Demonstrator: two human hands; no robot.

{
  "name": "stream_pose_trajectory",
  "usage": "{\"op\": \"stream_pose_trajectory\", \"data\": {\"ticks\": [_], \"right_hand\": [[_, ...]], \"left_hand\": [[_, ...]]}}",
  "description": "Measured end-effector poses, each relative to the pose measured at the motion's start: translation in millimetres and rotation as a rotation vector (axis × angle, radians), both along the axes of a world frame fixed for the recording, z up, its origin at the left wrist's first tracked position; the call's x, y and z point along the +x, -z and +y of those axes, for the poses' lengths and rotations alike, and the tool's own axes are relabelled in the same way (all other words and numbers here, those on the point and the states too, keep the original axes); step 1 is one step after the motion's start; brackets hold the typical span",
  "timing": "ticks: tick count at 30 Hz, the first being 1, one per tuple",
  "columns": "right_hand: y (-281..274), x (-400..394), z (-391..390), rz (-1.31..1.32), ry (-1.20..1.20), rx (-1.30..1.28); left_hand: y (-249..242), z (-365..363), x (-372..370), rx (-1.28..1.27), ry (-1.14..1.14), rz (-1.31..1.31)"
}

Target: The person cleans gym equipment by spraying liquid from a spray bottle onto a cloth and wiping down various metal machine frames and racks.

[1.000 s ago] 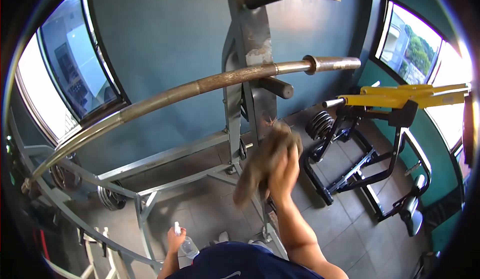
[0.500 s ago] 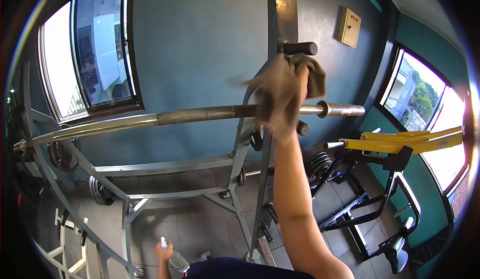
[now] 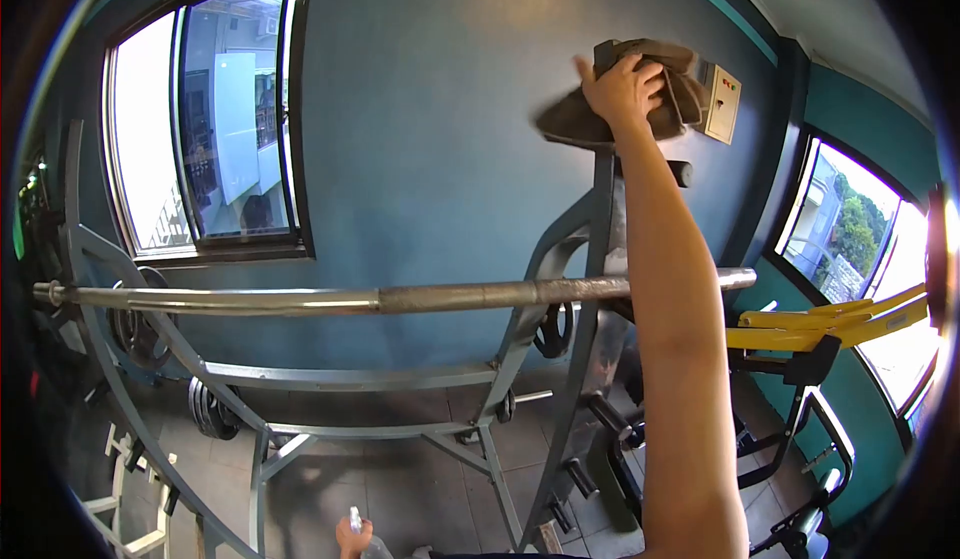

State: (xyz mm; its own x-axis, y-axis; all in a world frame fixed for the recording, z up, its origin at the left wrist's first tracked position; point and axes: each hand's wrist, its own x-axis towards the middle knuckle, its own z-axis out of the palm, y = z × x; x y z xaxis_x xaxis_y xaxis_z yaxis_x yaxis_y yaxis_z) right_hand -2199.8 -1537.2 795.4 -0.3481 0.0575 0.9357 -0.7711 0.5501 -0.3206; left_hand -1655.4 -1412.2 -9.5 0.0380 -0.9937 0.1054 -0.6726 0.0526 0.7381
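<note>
Up from beside the upper peg [image 3: 681, 174] to the top of the rack's post [image 3: 612, 209] had gone the brown cloth [image 3: 675, 109], blurred at its edges, between one and two o'clock in the view. Grasped in the right hand [image 3: 625, 95], it bunched under bent fingers while the thumb stood out toward nine o'clock; how tight the grip was, one could not tell. Below, the forearm crossed in front of the long metal bar [image 3: 455, 297], which stretched from nine o'clock to three. Near seven o'clock, at the bottom edge, the left hand [image 3: 350, 539] had its fingers wrapped around a spray bottle [image 3: 377, 548], partly cut off by the frame. A small wall box [image 3: 724, 106] sat at two o'clock, just beside the cloth in the view. Farther out, weight plates [image 3: 212, 408] stood at eight, a sliding window [image 3: 235, 119] filled ten, and a yellow-armed machine [image 3: 830, 331] stood between three and four.
</note>
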Motion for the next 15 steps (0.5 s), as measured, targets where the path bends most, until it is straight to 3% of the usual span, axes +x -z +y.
{"op": "stream_pose_trajectory", "data": {"ticks": [3, 4, 7, 8, 11, 15], "right_hand": [[-22, -3, 6, 0.009, 0.060, 0.187], [-32, -9, 3, 0.026, 0.045, 0.205], [-51, -29, -2, 0.155, -0.010, 0.277], [-44, -26, 1, 0.231, -0.048, 0.206], [-10, -11, 1, 0.091, -0.044, 0.022], [48, 11, 18, -0.033, 0.040, 0.107]], "left_hand": [[10, -3, 20, -0.122, 0.012, -0.161], [4, -10, 29, -0.025, 0.096, 0.001], [-15, -21, 38, 0.118, 0.131, 0.033], [-22, -24, 39, 0.152, 0.142, 0.023], [-50, -32, 34, 0.242, 0.198, 0.000], [-62, -42, 14, 0.252, 0.286, 0.021]]}}
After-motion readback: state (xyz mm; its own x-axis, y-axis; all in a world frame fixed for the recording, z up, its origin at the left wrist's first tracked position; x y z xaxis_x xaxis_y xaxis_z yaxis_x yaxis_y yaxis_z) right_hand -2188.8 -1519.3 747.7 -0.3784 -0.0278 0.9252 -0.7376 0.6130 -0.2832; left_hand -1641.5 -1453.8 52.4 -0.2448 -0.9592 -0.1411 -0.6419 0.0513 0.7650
